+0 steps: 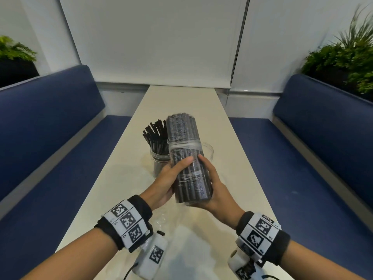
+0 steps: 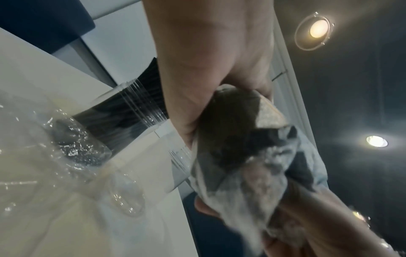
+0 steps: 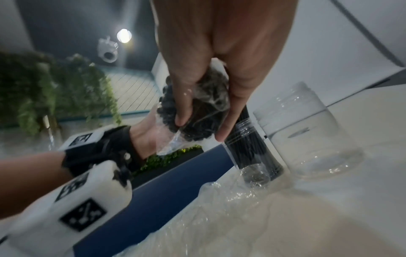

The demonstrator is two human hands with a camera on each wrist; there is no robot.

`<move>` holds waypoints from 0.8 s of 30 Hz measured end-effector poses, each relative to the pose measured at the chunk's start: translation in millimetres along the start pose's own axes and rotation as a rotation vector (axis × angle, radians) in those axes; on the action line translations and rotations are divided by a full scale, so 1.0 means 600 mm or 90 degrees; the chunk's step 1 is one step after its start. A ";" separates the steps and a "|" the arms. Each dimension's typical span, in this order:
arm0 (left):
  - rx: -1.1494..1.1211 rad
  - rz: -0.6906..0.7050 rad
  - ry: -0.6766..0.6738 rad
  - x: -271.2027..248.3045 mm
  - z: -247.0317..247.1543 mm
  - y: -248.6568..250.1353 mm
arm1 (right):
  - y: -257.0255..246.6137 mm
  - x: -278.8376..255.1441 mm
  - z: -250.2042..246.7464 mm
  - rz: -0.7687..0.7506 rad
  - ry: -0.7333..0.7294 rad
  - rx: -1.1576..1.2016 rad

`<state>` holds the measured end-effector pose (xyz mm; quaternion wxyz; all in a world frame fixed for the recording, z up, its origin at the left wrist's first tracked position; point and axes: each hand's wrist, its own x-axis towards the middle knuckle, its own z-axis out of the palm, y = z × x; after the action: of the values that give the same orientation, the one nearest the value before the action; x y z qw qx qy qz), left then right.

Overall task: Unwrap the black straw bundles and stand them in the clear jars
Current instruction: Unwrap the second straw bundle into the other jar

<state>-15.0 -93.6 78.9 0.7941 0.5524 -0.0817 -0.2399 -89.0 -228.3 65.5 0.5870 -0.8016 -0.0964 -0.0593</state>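
Note:
A bundle of black straws [image 1: 186, 158] wrapped in clear film is held upright above the table, both hands around its lower half. My left hand [image 1: 171, 176] grips it from the left, thumb across the front. My right hand [image 1: 212, 184] cups the bottom right, fingers under the wrapped end [image 3: 197, 111]. The bundle's base [image 2: 241, 139] fills the left wrist view. Behind it a clear jar [image 1: 159, 158] stands full of loose black straws [image 1: 155, 134]. An empty clear jar [image 3: 307, 125] stands to its right, mostly hidden behind the bundle in the head view.
Crumpled clear wrap [image 1: 171, 229] lies on the white table [image 1: 181, 102] near my wrists. Blue benches [image 1: 50, 128] run along both sides, with plants [image 1: 347, 55] behind them. A white wall closes the table's far end.

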 end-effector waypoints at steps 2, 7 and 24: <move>0.001 -0.023 -0.020 0.001 0.007 -0.004 | -0.001 0.001 -0.007 0.001 0.048 -0.018; 0.039 -0.078 -0.058 0.000 0.019 -0.010 | -0.005 -0.006 -0.015 0.030 0.136 -0.036; 0.738 0.390 -0.148 0.059 0.039 0.136 | -0.162 0.122 -0.184 0.139 0.025 -0.011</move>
<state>30.3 -107.5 158.0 0.3866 0.8125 -0.4358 0.0215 -37.7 -298.7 204.6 0.5850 -0.8110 0.0036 -0.0111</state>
